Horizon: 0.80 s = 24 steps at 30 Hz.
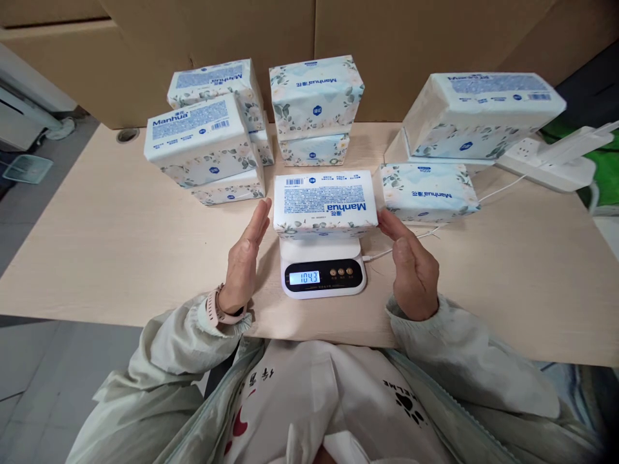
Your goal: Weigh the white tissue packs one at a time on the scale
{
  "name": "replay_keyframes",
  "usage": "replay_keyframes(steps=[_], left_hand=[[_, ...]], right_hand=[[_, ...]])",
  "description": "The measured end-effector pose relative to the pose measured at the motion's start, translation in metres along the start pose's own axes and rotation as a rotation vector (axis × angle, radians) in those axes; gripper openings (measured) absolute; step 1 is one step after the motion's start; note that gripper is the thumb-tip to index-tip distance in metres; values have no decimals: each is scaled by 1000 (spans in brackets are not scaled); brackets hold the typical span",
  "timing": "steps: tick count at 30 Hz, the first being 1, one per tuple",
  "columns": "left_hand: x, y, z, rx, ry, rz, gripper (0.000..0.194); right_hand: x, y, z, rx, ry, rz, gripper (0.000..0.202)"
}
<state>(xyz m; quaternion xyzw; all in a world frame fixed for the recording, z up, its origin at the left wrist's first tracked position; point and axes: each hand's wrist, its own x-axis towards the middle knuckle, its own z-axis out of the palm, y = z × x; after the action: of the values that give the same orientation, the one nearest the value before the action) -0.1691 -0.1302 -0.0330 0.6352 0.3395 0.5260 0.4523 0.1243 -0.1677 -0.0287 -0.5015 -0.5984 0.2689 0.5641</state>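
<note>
A pack of tissues (325,201) in white and blue floral wrap lies on a white kitchen scale (322,248), whose lit display reads about 104.3. To the left of the pack, my left hand (244,261) is held upright with straight fingers, a small gap from the wrap. On the other side is my right hand (411,267), its fingers stretched out and the tips at or very near the pack's right end; I cannot tell if they touch. Neither hand holds anything.
Stacked tissue packs stand at the back left (200,142), back middle (316,96) and back right (478,116). One more pack (428,192) lies right of the scale. A white cable (380,256) runs from the scale toward a power strip (551,161). Cardboard (387,58) walls the table's rear.
</note>
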Motion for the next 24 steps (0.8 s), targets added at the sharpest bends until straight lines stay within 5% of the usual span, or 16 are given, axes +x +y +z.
replay_keyframes(steps=[24], left_hand=[[0, 4, -3, 0, 43, -13, 62]], right_hand=[[0, 6, -1, -1, 12, -24, 47]])
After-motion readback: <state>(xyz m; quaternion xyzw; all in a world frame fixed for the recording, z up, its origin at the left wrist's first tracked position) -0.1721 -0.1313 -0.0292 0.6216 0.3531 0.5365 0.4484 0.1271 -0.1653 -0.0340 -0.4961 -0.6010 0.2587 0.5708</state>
